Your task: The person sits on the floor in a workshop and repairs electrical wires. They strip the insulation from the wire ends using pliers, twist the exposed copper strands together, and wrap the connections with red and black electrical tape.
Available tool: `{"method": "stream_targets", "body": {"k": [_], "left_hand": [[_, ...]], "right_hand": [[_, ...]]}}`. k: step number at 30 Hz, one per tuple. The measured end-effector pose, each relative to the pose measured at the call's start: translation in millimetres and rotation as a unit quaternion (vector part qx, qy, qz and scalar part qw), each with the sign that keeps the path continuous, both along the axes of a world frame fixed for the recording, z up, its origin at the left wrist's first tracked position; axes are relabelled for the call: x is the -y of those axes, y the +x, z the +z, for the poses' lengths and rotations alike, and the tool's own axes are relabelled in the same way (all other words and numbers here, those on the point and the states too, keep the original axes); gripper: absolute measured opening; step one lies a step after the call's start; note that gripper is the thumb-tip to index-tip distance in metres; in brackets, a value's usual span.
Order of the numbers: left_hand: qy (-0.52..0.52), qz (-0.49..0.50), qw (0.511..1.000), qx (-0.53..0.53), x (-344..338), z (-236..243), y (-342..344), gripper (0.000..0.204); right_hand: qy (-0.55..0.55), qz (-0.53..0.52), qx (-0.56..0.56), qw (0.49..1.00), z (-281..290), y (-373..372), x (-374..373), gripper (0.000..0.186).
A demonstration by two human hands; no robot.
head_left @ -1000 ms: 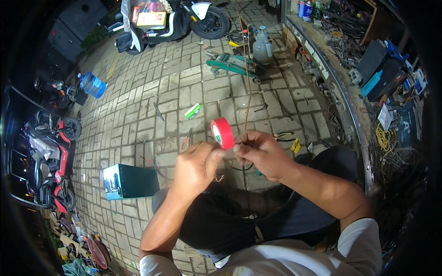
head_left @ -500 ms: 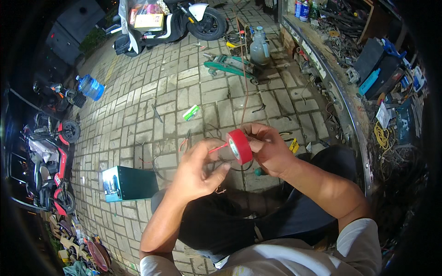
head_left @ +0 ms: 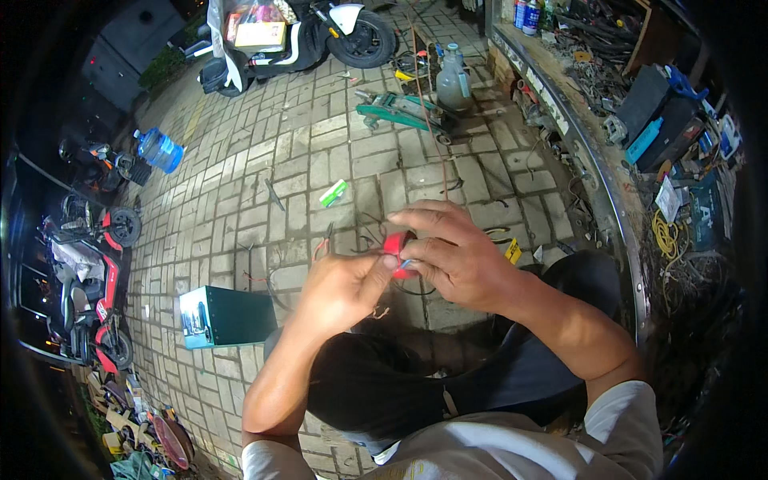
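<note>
the left hand is closed, its thumb and fingers pinched together at the near left edge of the red tape roll, which sits between both hands above the brick paving. the right hand is half curled: its forefinger reaches out over the top of the roll, while its thumb and the next finger come close together at the roll's right side. a small bit of blue shows by those fingertips; whether they grip the roll itself one cannot tell. a thin reddish-brown wire meets the picture of the right hand from above and runs up past the green floor jack. pliers lie just beyond the left hand, a white and green packet farther out, and a dark green box stands to the left, near the person's knee.
</note>
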State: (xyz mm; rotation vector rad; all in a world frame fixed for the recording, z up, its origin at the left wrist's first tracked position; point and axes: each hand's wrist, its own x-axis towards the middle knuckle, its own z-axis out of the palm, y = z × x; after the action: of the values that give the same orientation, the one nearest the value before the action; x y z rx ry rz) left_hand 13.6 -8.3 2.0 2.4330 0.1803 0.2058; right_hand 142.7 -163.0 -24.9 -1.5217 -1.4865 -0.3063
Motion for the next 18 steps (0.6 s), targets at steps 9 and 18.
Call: {"method": "stream_targets", "body": {"k": [9,18], "left_hand": [[0.04,-0.021,0.993,0.113,7.1,4.5,-4.0,0.031],[0.009,0.03,0.993,0.113,0.3,-17.3,-1.8,0.021]], "right_hand": [[-0.043,0.184,-0.718,0.669,-22.2,-3.4,-0.2,0.009],[-0.119,0.025,-0.446,0.887,-7.1,-20.2,1.5,0.017]]}}
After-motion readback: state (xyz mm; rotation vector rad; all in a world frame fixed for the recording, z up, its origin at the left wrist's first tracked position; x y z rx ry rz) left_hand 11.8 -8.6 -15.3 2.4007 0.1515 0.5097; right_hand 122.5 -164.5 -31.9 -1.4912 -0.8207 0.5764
